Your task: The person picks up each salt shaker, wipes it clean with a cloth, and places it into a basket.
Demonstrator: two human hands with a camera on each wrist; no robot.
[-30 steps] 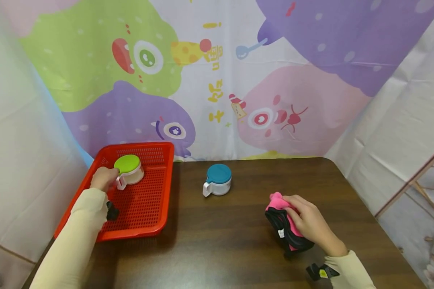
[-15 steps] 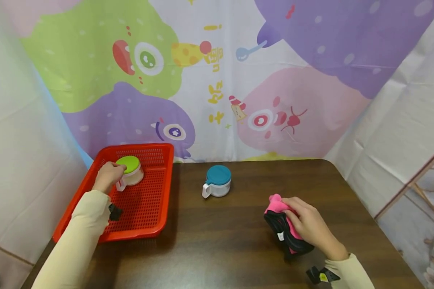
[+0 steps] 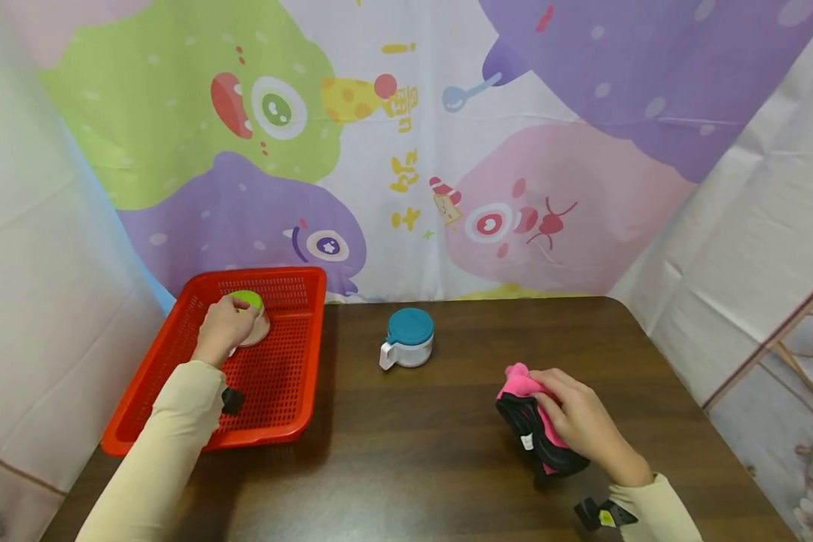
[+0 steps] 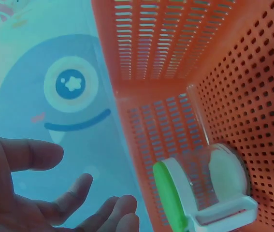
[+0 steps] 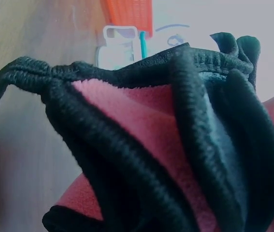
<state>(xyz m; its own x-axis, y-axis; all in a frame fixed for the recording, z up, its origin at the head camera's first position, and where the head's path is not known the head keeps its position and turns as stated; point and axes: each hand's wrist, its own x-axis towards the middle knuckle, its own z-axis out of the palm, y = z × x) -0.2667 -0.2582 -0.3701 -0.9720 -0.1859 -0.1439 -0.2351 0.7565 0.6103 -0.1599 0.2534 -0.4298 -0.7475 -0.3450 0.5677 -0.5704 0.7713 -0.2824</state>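
Observation:
A clear jar with a green lid and a white handle [image 4: 209,186] stands in the red basket [image 3: 315,361]. My left hand [image 3: 225,329] is above it and partly covers it in the head view. In the left wrist view the fingers [image 4: 74,198] are loosely bent and apart from the jar, with nothing between them. On the right, my right hand [image 3: 586,414] grips a folded pink fleecy cloth with black edging [image 3: 535,421] between thumb and fingers. The cloth fills most of the right wrist view, where the hand is mostly hidden.
A similar jar with a blue lid [image 3: 409,337] stands on the brown wooden table [image 3: 379,459], between the basket and the cloth. A printed cartoon curtain [image 3: 406,150] hangs behind the table, and pale cloth walls flank it.
My left hand has moved right, from beside the green-lidded jar's handle to over its lid. The jars stay in place. My right hand and the cloth have barely moved.

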